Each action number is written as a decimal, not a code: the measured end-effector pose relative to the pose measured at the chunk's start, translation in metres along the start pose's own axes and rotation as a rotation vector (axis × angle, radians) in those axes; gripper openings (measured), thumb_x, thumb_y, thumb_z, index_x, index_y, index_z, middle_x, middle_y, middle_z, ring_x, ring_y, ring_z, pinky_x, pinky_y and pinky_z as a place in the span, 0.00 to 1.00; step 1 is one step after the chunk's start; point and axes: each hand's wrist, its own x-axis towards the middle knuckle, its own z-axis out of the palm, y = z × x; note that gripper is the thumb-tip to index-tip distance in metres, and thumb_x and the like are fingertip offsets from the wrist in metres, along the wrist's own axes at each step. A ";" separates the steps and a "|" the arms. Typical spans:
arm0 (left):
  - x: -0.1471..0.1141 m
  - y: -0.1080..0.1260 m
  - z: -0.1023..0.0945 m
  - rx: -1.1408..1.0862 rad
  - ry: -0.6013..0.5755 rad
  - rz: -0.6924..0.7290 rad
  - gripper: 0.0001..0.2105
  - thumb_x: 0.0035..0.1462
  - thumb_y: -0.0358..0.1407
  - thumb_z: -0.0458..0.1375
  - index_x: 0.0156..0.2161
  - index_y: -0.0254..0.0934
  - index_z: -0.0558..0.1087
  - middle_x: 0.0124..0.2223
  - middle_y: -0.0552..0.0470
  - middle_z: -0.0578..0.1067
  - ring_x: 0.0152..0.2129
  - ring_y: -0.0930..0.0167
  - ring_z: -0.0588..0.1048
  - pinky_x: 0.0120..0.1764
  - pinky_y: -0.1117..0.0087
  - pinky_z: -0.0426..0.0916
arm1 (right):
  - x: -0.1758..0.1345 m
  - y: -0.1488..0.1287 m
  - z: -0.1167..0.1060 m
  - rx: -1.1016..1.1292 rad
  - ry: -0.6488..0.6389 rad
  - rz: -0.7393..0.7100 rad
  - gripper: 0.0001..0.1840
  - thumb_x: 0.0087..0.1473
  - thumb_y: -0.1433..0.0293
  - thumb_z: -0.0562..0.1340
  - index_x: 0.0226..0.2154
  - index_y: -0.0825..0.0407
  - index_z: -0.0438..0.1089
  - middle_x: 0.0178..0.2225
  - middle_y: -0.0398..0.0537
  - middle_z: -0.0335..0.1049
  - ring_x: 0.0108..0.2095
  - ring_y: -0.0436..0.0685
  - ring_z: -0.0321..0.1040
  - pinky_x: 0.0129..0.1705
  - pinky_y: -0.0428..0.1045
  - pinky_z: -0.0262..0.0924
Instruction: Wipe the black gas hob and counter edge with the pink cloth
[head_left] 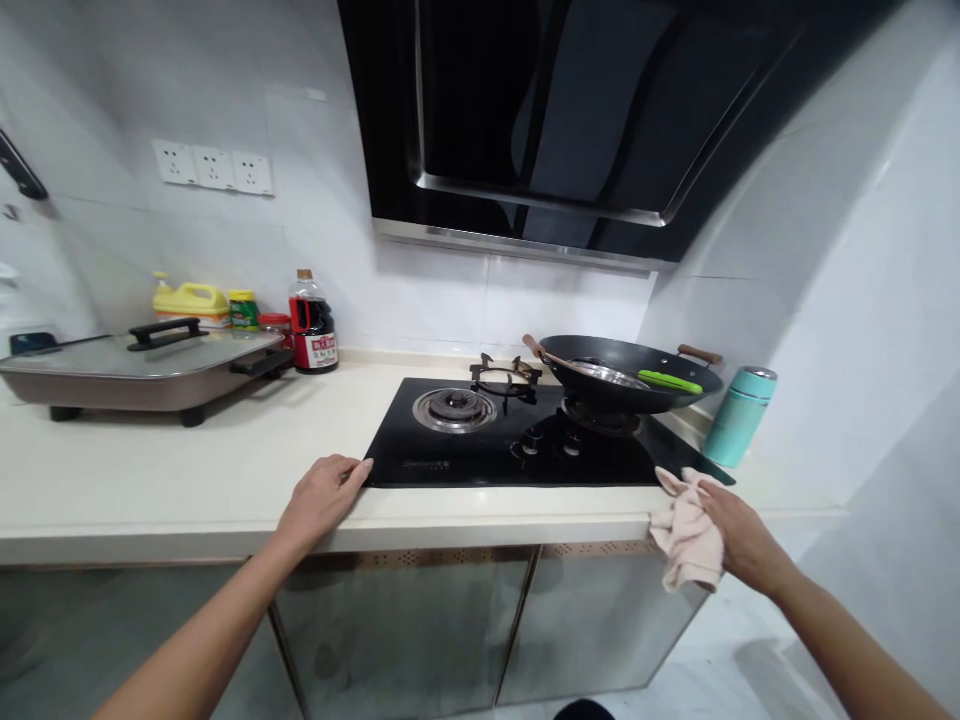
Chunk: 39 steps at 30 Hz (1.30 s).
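My left hand [324,497] rests on the white countertop at the front left corner of the black gas cooktop [465,466]. Its thumb touches the cooktop's edge, and the fingers lie loosely bent with nothing visible in them. At the opposite front corner, my right hand [739,535] grips a pale pink cloth [688,535], which hangs over the counter's front edge. A dark wok [637,402] with wooden handles sits on the right burner. Inside it are a shiny metal piece and a bright green handle [670,381]. A loose pan support [507,378] stands behind the uncovered left burner [454,409].
A turquoise flask [740,416] stands right of the cooktop. To the left are a lidded electric pan [150,372], a soy sauce bottle [313,322], a yellow jug [192,302] and small jars. A black range hood [517,120] hangs above. Cabinet doors [405,630] are below.
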 end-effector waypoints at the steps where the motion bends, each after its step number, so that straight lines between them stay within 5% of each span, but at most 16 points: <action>1: 0.000 0.001 0.000 -0.003 0.003 -0.005 0.26 0.63 0.56 0.47 0.35 0.41 0.80 0.41 0.46 0.82 0.44 0.58 0.77 0.47 0.64 0.67 | -0.005 0.008 0.000 0.009 -0.017 0.007 0.27 0.59 0.58 0.57 0.57 0.53 0.70 0.59 0.64 0.68 0.61 0.68 0.64 0.60 0.60 0.64; 4: -0.001 0.005 0.000 -0.021 0.006 -0.016 0.26 0.63 0.57 0.47 0.35 0.42 0.81 0.41 0.46 0.82 0.44 0.58 0.76 0.49 0.63 0.67 | -0.013 0.008 -0.001 0.007 -0.081 0.070 0.29 0.56 0.60 0.59 0.58 0.52 0.70 0.61 0.66 0.65 0.60 0.71 0.63 0.58 0.64 0.64; 8: -0.001 0.007 0.003 -0.026 0.007 0.001 0.26 0.63 0.57 0.48 0.36 0.42 0.81 0.41 0.45 0.82 0.46 0.57 0.76 0.51 0.62 0.67 | -0.001 -0.043 -0.008 -0.022 -0.137 0.132 0.29 0.53 0.65 0.61 0.59 0.48 0.70 0.62 0.64 0.65 0.62 0.74 0.60 0.57 0.66 0.62; 14: -0.004 0.008 0.005 -0.047 0.037 0.015 0.23 0.64 0.55 0.51 0.35 0.43 0.82 0.41 0.44 0.82 0.45 0.57 0.76 0.52 0.61 0.66 | 0.057 -0.189 -0.021 0.028 -0.039 0.048 0.26 0.58 0.68 0.60 0.59 0.46 0.69 0.59 0.62 0.67 0.61 0.74 0.59 0.55 0.66 0.60; 20: -0.007 0.010 0.003 -0.066 0.027 0.000 0.24 0.64 0.56 0.50 0.36 0.42 0.82 0.41 0.44 0.81 0.46 0.57 0.76 0.52 0.60 0.67 | 0.128 -0.343 -0.033 0.202 0.044 -0.081 0.34 0.46 0.76 0.67 0.58 0.45 0.69 0.59 0.61 0.67 0.58 0.75 0.58 0.52 0.69 0.58; 26: -0.003 0.005 0.003 -0.240 -0.002 -0.031 0.25 0.60 0.58 0.53 0.37 0.41 0.83 0.43 0.45 0.82 0.46 0.57 0.77 0.52 0.59 0.68 | 0.184 -0.447 -0.052 0.358 -0.042 -0.162 0.45 0.36 0.70 0.76 0.58 0.46 0.67 0.61 0.64 0.64 0.56 0.77 0.57 0.54 0.72 0.55; 29: -0.001 -0.001 -0.002 -0.485 0.024 -0.105 0.28 0.58 0.60 0.53 0.37 0.39 0.83 0.44 0.44 0.83 0.46 0.58 0.78 0.53 0.60 0.70 | 0.200 -0.467 -0.069 0.450 -0.053 -0.213 0.41 0.38 0.67 0.76 0.56 0.46 0.68 0.58 0.60 0.66 0.54 0.72 0.60 0.53 0.67 0.58; 34: 0.000 -0.008 -0.009 -0.630 0.078 -0.208 0.32 0.55 0.63 0.53 0.38 0.35 0.83 0.45 0.42 0.84 0.47 0.56 0.79 0.52 0.58 0.71 | 0.232 -0.448 -0.087 0.645 -0.159 -0.074 0.13 0.53 0.64 0.66 0.42 0.48 0.72 0.43 0.52 0.74 0.42 0.63 0.67 0.41 0.54 0.58; 39: -0.003 -0.006 -0.008 -0.590 0.072 -0.167 0.30 0.57 0.61 0.52 0.38 0.37 0.84 0.44 0.44 0.85 0.46 0.55 0.80 0.51 0.58 0.72 | 0.287 -0.387 -0.077 0.545 -0.180 0.230 0.19 0.56 0.56 0.64 0.45 0.49 0.77 0.44 0.57 0.77 0.44 0.66 0.72 0.41 0.53 0.59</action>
